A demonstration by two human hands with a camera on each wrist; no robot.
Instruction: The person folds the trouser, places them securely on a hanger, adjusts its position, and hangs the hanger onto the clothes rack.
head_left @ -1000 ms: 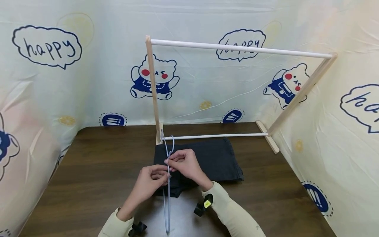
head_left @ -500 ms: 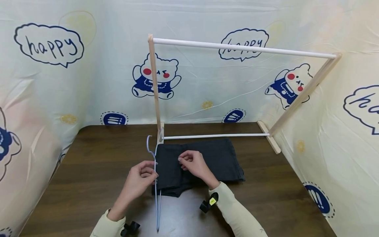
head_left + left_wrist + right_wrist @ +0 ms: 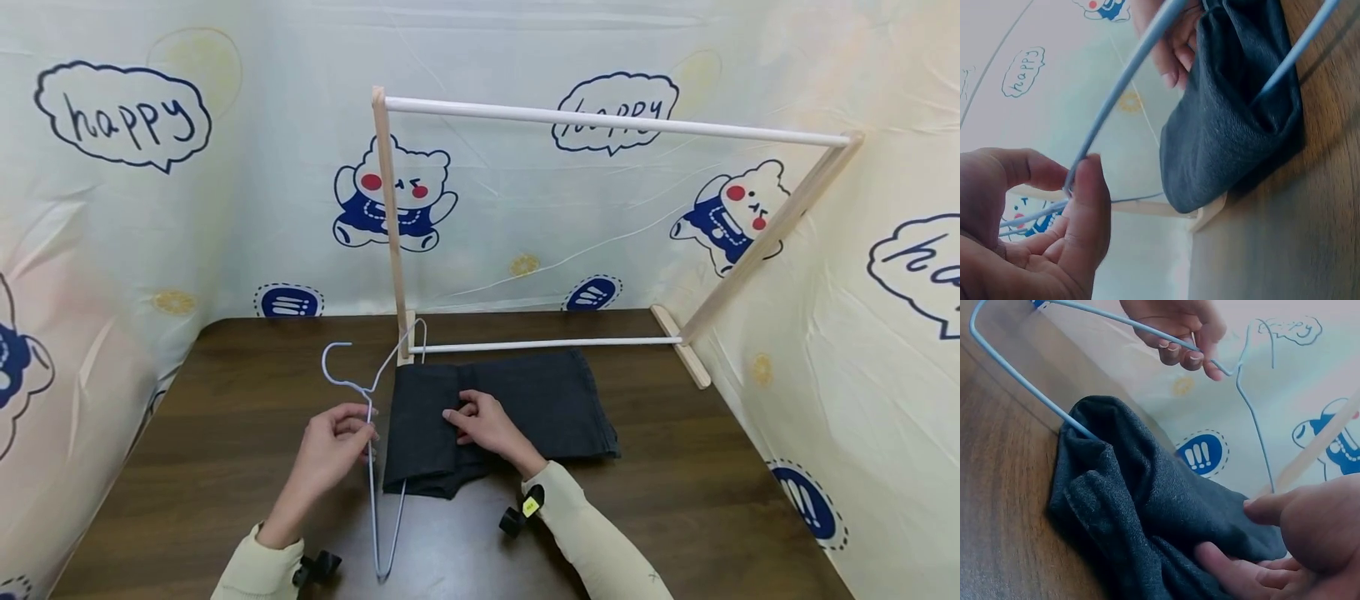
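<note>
My left hand [image 3: 333, 446] pinches a light-blue wire hanger [image 3: 372, 500] between thumb and fingers, close below its hook. The hanger stands tilted, its hook pointing left. Its lower bar runs through the fold of a dark folded garment [image 3: 517, 408] on the table, seen also in the left wrist view, where the wire [image 3: 1294, 56] enters the cloth [image 3: 1210, 131]. My right hand [image 3: 487, 425] rests at the folded-over edge, thumb and fingers apart and touching the cloth. In the right wrist view the fingertips lie against the garment [image 3: 1147, 481]. The bar inside the fold is hidden.
A rack with wooden posts [image 3: 392, 208] and a white top rail [image 3: 600, 118] stands behind the garment. Its white lower rail [image 3: 540, 344] runs just beyond the cloth. Printed curtains [image 3: 247, 208] surround the brown table [image 3: 225, 433].
My right hand let go of the hanger and moved right onto the garment. My left hand carried the hanger's neck left, tilting the hanger and swinging its hook out leftward.
</note>
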